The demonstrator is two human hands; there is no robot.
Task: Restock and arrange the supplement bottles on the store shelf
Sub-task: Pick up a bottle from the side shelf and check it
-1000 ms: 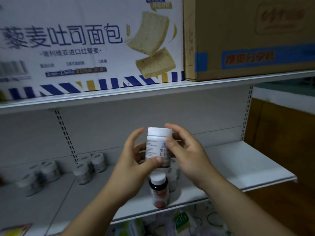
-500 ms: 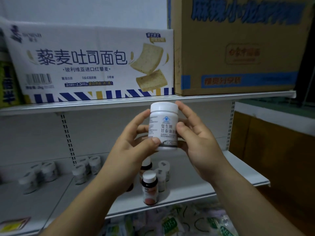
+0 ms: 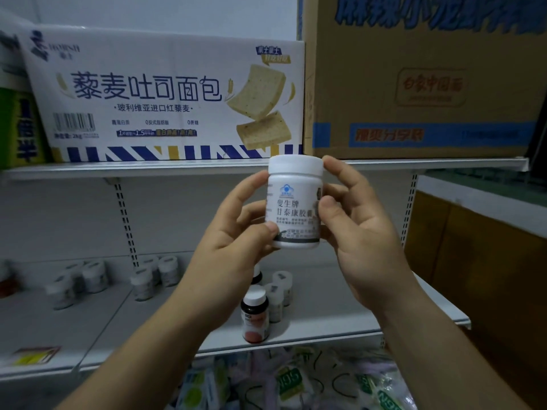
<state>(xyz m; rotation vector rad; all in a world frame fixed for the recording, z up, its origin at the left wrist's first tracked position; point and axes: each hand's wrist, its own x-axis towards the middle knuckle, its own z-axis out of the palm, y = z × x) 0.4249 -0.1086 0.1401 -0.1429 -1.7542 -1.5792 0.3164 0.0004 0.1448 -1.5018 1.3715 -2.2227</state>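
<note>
The white supplement bottle had risen from shelf-deck level to just before the upper shelf's edge. The left hand and right hand pinched it upright between thumbs and curled fingers, above the dark bottle on the lower shelf.

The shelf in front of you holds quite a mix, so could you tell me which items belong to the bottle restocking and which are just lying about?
Part of the job:
- white supplement bottle, held by left hand and right hand
- dark bottle with white cap
- white bottles on the lower shelf

Just lying about:
- toast bread carton
- brown cardboard box
- packets below
</note>
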